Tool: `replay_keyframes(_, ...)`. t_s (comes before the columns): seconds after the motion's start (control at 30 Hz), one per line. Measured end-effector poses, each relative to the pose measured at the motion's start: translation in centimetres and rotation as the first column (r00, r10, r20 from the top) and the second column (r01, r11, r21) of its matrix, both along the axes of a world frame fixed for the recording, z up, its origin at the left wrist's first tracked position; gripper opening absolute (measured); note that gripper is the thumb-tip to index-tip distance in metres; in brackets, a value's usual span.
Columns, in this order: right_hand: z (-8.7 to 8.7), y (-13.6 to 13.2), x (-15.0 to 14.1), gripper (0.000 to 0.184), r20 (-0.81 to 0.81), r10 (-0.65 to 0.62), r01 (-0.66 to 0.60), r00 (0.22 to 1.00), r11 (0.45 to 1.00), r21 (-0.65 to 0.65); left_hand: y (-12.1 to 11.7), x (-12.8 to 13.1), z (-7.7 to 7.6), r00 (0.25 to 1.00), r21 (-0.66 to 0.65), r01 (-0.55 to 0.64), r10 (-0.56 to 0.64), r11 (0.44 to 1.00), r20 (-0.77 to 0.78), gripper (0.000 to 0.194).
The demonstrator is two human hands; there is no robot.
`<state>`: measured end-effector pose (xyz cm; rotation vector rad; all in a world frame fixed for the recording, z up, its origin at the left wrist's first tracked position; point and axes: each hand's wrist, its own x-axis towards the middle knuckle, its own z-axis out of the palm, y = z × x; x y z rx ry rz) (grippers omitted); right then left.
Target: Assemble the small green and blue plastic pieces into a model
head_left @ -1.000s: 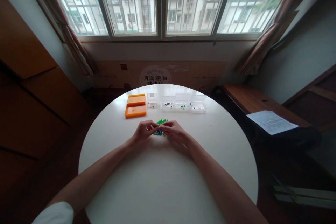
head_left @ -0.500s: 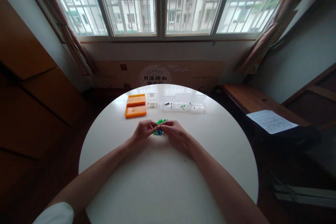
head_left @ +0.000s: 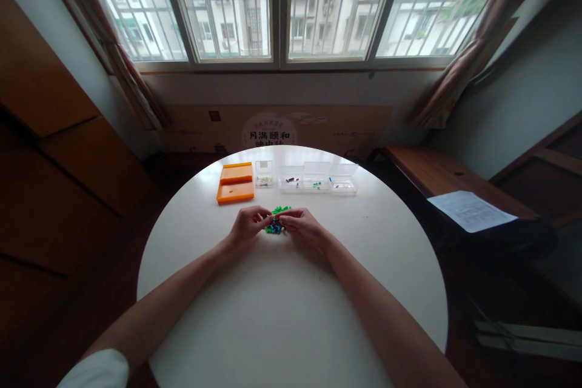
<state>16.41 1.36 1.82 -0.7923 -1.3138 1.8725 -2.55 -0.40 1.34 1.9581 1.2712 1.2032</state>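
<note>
A small pile of green, blue and other coloured pieces [head_left: 275, 228] lies on the white round table [head_left: 273, 315]. They are too small for me to tell their exact kind. Over the pile's left side my left hand [head_left: 249, 222] is closed, thumb and fingers pinched together. My right hand [head_left: 305, 225] faces it from the right, also pinched. The fingertips of both hands meet or nearly meet above the pile. Whatever sits between them is too small to make out. Bright green pieces [head_left: 280, 210] show just behind the fingertips.
Behind the pile stand an open orange case [head_left: 234, 191] with a small piece in it, a small clear box [head_left: 264, 182], and several clear lidded boxes [head_left: 291, 187] holding dark, green and blue bits. A paper sheet [head_left: 470, 211] lies on the wooden bench [head_left: 436, 173] at right.
Both hands stay over the pile with only slight shifts of the fingers. The left fingertips have drawn a little leftward, and more of the pile shows beneath them.
</note>
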Motion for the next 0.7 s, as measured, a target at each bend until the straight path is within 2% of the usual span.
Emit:
replay_keyframes(0.3, -0.16, 0.1, -0.03, 0.031, -0.042, 0.002, -0.003, 0.999, 1.0, -0.03, 0.15, -0.16, -0.32, 1.0, -0.03, 0.008, -0.008, 1.0, 0.01, 0.029)
replay_keyframes(0.7, 0.01, 0.02, -0.02, 0.034, -0.057, 0.0, -0.003, 0.998, 0.999, -0.045, 0.2, -0.06, -0.38, 1.0, -0.081, 0.006, -0.006, 0.997, -0.003, 0.029)
